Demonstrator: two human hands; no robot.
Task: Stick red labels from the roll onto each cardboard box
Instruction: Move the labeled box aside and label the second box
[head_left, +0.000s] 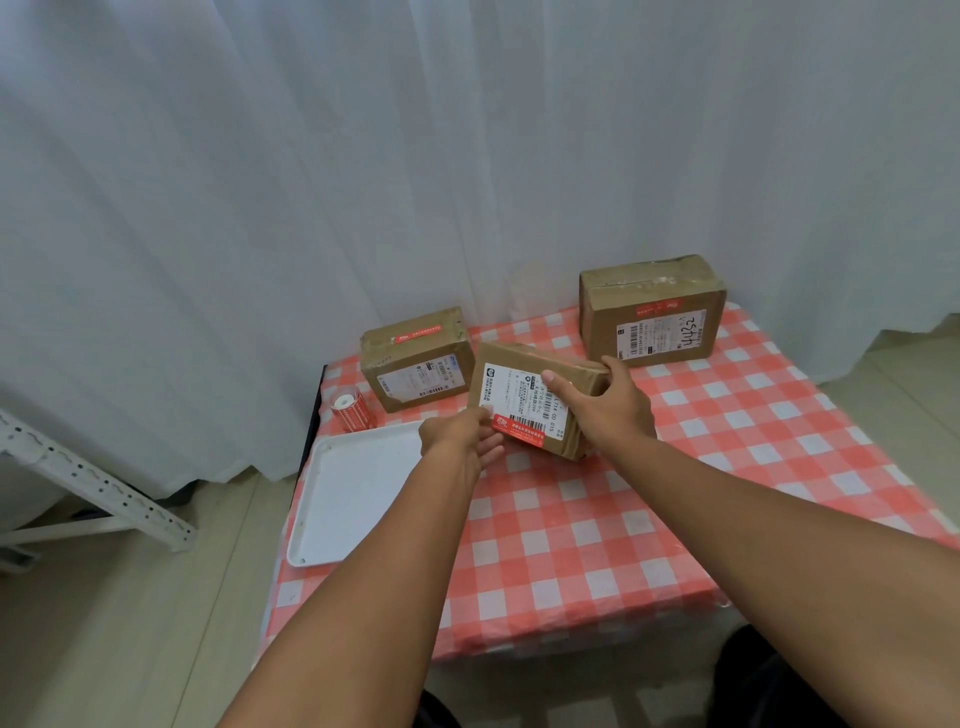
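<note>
Both our forearms reach over the checked table (597, 545). Our right hand (610, 402) grips the tilted middle box (524, 384) at its far corner, thumb across the shipping slip. Our left hand (462, 434) pinches the end of a red label (519, 427) lying along that box's near edge. Left of this hand sit a white tray (337, 499) and the label roll (350, 408). Beyond our hands stand two more boxes (415, 358) (649, 312), each already bearing a red strip.
</note>
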